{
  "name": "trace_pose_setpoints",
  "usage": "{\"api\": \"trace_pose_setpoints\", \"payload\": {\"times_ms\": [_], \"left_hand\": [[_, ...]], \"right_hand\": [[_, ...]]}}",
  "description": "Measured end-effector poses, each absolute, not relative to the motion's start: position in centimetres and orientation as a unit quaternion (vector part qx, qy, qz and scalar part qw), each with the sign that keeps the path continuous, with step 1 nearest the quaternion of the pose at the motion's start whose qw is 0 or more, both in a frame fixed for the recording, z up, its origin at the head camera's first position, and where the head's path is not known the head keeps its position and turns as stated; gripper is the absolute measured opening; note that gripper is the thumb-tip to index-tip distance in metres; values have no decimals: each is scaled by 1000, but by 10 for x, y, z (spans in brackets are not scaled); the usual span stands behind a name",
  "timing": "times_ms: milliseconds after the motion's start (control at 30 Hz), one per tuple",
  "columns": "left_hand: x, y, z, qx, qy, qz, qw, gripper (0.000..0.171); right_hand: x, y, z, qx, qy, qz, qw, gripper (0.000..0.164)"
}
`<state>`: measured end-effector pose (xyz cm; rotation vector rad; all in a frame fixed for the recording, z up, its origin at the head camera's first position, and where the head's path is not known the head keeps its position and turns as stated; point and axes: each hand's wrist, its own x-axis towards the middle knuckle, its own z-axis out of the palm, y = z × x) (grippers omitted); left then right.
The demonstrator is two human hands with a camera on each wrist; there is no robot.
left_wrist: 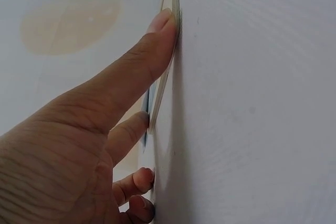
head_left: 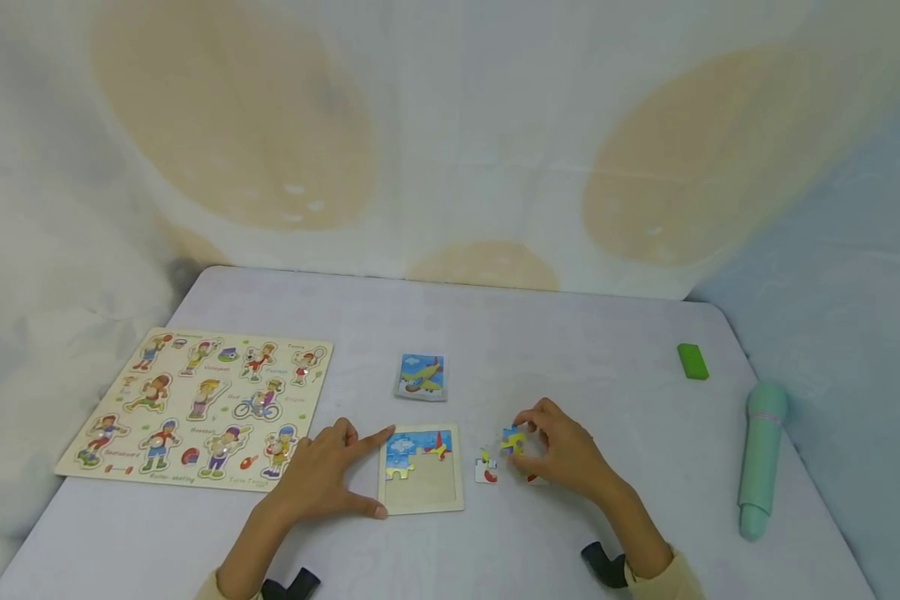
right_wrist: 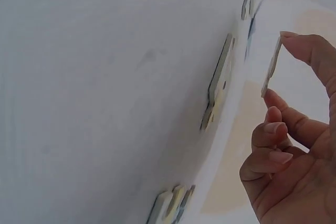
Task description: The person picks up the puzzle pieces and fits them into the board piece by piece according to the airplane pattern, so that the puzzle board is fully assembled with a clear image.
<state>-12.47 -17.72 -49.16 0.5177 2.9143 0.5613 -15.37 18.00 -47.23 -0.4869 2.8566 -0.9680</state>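
My left hand (head_left: 318, 477) rests at the left side of a small wooden puzzle tray (head_left: 431, 486). Its straight index finger touches the upper left corner, and its extended thumb presses the lower left one. Blue and yellow pieces fill the tray's top and part of its left side. To the right, my right hand (head_left: 567, 450) pinches a blue-and-yellow jigsaw piece (head_left: 512, 440) between thumb and index finger. In the right wrist view this thin piece (right_wrist: 271, 69) is held off the table. A loose white-and-red piece (head_left: 486, 473) lies between tray and hand; another is partly hidden beneath the hand.
Behind the tray lies a square airplane picture (head_left: 422, 377). A large board with sports figures (head_left: 217, 475) covers the table's left part. A green block (head_left: 693, 362) and a mint-green cylindrical object (head_left: 761, 458) are at the right.
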Motion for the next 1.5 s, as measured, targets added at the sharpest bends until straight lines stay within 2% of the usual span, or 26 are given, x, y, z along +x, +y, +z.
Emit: {"api": "trace_pose_setpoints", "payload": {"times_ms": [300,567,1167,1500], "left_hand": [[-125,-178,-491,174,966,182,61,101],[-126,-178,-491,170,965,187,63,101],[-126,-177,-492,169,965,189,63,101],[-125,-179,-494,173,965,189,60,101]], "right_hand": [[-148,161,-463,-165,935,-309,49,41],[-143,140,-460,-219,935,-276,35,41],[-141,106,-463,-280,926,-249,42,41],[-143,83,-463,-301,928,-208,69,46]]}}
